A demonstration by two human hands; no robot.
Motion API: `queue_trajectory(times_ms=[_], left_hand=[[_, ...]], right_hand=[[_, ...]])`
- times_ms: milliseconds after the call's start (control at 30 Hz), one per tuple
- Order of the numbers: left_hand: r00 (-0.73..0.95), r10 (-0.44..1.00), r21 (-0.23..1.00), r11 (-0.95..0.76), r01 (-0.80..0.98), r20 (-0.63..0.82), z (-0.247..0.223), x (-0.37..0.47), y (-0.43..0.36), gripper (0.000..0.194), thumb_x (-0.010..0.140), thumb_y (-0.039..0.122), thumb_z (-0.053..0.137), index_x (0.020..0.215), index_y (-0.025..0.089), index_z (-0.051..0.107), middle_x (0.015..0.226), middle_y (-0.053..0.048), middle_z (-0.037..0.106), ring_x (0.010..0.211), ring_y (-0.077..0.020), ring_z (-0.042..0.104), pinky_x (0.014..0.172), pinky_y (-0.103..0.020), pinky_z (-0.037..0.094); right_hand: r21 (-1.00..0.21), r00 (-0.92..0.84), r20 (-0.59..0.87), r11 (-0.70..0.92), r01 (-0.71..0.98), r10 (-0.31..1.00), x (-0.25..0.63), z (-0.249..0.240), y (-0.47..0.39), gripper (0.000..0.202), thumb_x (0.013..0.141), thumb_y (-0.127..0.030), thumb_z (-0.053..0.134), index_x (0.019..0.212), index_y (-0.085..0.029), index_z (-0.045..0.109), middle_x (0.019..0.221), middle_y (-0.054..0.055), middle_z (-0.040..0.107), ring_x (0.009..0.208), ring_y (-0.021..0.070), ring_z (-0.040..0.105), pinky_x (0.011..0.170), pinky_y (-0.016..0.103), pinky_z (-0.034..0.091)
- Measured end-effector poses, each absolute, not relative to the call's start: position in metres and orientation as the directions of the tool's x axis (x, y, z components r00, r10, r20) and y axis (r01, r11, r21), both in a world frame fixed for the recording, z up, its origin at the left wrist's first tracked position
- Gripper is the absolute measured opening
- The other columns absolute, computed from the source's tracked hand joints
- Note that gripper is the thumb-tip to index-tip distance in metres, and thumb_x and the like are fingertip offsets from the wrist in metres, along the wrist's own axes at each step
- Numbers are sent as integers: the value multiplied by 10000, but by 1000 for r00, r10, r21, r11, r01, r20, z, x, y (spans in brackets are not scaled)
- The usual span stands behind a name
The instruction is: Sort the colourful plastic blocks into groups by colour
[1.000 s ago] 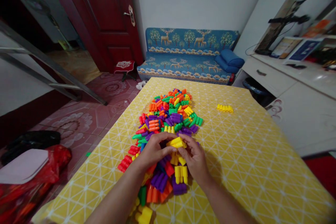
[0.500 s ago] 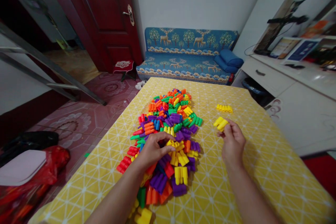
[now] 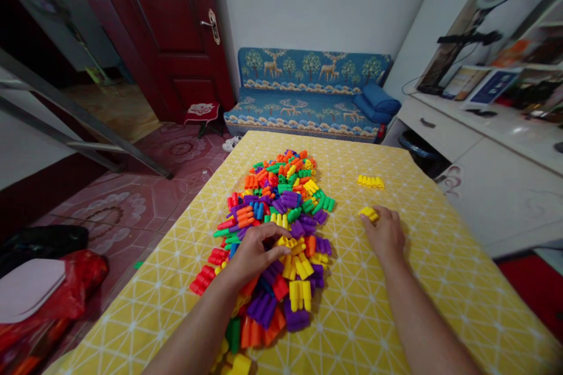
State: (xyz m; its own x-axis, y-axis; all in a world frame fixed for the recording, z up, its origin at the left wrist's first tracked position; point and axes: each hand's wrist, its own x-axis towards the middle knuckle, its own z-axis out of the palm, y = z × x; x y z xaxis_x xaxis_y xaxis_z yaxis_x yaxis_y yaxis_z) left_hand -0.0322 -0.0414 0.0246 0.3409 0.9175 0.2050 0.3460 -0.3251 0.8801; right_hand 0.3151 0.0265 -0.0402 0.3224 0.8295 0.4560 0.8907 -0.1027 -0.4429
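A long heap of plastic building pieces (image 3: 288, 198), ribbed like joined tubes in red, orange, yellow, green, blue and purple, lies along the table. Over its near half, my left hand (image 3: 257, 249) pinches a yellow building piece (image 3: 288, 242) between thumb and fingers. To the right of the heap, my right hand (image 3: 386, 234) is closed on another yellow building piece (image 3: 368, 213), low over the tablecloth; whether that piece touches the cloth I cannot tell. Farther back, a row of yellow pieces (image 3: 370, 181) lies on the cloth by itself.
The table wears a yellow patterned cloth (image 3: 347, 304). Beyond it stands a blue sofa (image 3: 290, 102). A white cabinet (image 3: 492, 158) is on the right. On the left are a metal ladder (image 3: 101, 137) and a red plastic bag (image 3: 88, 284) on the floor.
My right hand has turned and come down closer to the cloth with its yellow piece. The left hand keeps its hold over the heap. The whole view has shifted slightly.
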Motion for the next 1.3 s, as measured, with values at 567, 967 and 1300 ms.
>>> queue_trajectory(times_ms=[567,967,1300], left_hand=[[362,912,881,-325,345,194,22,-33,-40,237,834,351,693,982,166,696,911,-64,698,811,-181,635,725,-258,453],[359,910,866,-341,366,207,26,-32,-42,227,834,349,693,971,168,701,882,-51,696,758,-161,618,689,-244,438],[359,913,852,-338,400,194,30,-32,-43,248,853,378,664,996,179,703,923,-65,699,820,-187,636,739,-268,457]], right_hand=[[-380,15,612,277,882,791,375,-58,117,340,746,-205,457,938,-161,734,988,117,617,935,245,569,873,419,490],[-273,-45,598,257,927,800,374,-55,122,342,818,-182,441,982,-162,740,1027,128,594,942,239,547,863,398,494],[-13,-232,393,258,966,890,361,-39,111,761,703,45,391,1391,-262,504,1449,1,462,1435,266,242,1101,519,332]])
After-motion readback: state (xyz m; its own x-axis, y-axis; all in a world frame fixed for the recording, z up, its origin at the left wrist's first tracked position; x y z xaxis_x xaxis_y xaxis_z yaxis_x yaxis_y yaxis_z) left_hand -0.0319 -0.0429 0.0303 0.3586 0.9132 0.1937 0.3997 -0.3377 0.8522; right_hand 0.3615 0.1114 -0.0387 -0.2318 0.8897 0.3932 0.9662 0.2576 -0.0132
